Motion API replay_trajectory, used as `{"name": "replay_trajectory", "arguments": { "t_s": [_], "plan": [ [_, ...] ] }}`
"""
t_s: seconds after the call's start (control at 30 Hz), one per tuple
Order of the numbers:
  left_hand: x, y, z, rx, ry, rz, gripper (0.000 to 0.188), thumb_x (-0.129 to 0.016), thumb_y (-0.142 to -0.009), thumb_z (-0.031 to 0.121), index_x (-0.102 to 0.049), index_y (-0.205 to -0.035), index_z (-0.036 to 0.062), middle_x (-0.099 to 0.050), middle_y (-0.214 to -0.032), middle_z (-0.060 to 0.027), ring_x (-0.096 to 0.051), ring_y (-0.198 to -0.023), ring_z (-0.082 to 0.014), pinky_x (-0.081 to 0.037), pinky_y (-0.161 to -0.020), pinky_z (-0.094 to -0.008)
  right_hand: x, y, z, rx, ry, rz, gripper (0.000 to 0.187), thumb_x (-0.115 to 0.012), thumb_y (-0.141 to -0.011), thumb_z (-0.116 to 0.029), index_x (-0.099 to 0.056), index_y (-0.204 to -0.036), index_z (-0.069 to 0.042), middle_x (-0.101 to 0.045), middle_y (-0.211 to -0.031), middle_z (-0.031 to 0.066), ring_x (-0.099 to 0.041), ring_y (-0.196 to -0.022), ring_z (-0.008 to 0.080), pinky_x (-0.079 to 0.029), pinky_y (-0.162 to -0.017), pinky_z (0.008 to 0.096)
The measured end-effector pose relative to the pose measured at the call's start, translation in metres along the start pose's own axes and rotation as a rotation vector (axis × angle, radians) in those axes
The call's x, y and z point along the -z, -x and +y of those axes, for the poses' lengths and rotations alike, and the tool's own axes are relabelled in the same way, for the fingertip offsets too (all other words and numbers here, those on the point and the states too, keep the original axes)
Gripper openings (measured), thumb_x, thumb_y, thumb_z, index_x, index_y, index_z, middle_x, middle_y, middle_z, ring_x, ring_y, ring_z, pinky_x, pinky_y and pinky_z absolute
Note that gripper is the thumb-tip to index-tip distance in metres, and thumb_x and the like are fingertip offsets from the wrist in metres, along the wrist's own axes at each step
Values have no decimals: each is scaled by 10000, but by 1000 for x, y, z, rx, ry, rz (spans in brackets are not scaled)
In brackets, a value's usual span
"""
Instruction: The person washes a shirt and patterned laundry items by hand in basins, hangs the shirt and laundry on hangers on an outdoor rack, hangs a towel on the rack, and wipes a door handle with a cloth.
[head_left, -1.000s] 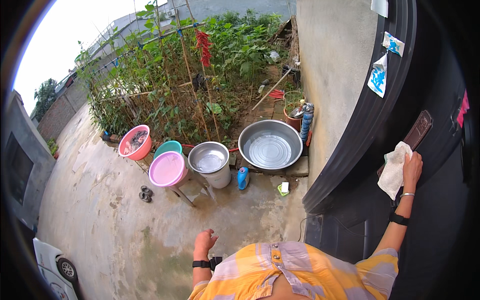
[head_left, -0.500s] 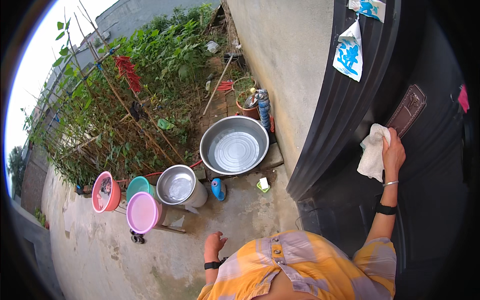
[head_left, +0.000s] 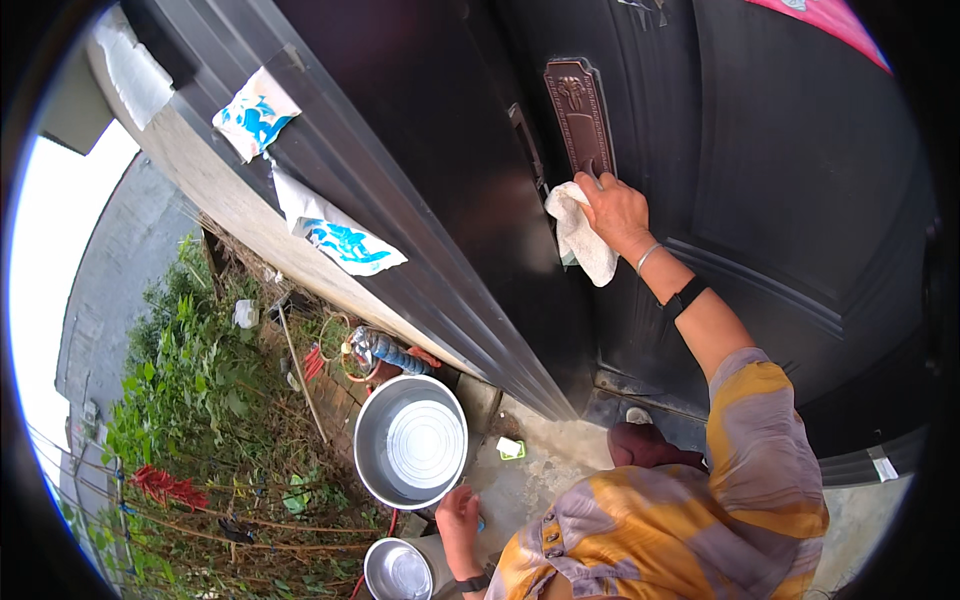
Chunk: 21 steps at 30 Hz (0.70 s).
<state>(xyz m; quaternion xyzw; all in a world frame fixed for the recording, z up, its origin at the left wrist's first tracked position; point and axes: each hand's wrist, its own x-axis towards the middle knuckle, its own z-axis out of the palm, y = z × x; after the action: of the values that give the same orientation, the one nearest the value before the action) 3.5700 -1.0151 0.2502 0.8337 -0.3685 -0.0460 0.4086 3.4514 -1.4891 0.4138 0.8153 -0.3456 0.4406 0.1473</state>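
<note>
Swung further toward the black door [head_left: 780, 210], I clamp a pale cloth [head_left: 597, 258] in the fingers of my right hand [head_left: 620, 213] below the brown handle plate [head_left: 583, 115], work underway, completed share unclear, left hand [head_left: 458, 513] loosely curled.

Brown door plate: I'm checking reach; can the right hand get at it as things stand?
Likely yes: the right hand, though holding a pale cloth, is by the brown door plate, nothing visible between.
</note>
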Motion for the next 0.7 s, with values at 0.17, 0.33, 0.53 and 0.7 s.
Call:
{"name": "replay_trajectory", "arguments": {
  "t_s": [0.17, 0.33, 0.53, 0.7],
  "plan": [
    [-18, -99, 136, -481, 1, 227, 55, -550, -784, 21, -571, -815, -19, -588, -776, -101, -567, -729, -200, -459, -658, -289, -48, -36, 74, -63, 29, 21, 273, -632, -687, -208, -523, -931, -155, -516, -719, 67, -578, -658, 217, -474, -541, 309],
    [-36, -167, 233, -795, -377, 583, 301, -447, -884, 274, -482, -997, -2, -495, -980, -187, -509, -878, -296, -472, -664, -376, -93, -82, 147, -83, 8, 131, 85, -582, -681, -159, -543, -747, -124, -494, -662, 68, -555, -630, 207, -450, -529, 301],
    [-50, -139, 387, -665, -825, 1102, 365, -433, -857, 319, -505, -1052, 19, -484, -1086, -251, -505, -941, -374, -415, -805, -423, -59, -95, 172, 29, -155, 42, 28, -552, -650, -121, -541, -666, -101, -454, -696, 74, -505, -666, 207, -407, -555, 300],
    [-23, -207, 392, -489, -1160, 1165, 402, -425, -864, 340, -470, -1092, 11, -453, -1116, -261, -493, -949, -387, -408, -817, -434, -91, -178, 142, -49, -158, 53, 154, -624, -624, -153, -569, -740, -69, -543, -912, 119, -525, -825, 270, -395, -670, 362]
  ]
}}
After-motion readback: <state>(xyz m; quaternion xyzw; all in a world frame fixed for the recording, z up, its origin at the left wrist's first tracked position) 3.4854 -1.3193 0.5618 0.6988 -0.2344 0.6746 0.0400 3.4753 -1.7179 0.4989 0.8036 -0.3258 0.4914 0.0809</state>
